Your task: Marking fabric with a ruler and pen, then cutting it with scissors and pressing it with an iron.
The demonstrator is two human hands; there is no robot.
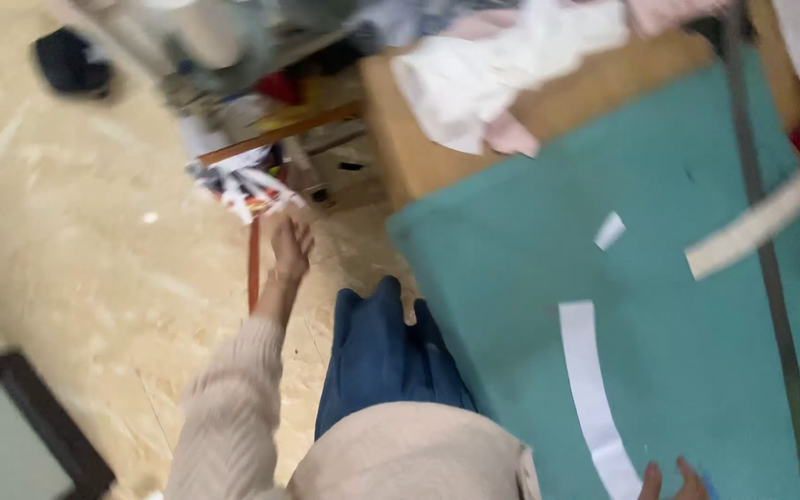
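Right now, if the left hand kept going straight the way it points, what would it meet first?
Probably the white paper strips hanging just beyond the left hand. The frame is blurred and depth is unclear, so the hand may pass beside them.

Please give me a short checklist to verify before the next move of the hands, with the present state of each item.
1. Left hand free to grasp: ok, it reaches down with nothing in it.
2. What the left hand reaches for: cannot tell; the red stick and the pile of printed scraps on the floor are both near, and the picture is blurred.
3. Right hand steady: ok, its fingertips rest on the green table.
4. Right hand grip: cannot tell, only fingertips show at the picture's edge.
5. Long white strip: ok, it lies flat on the table beside the right hand.
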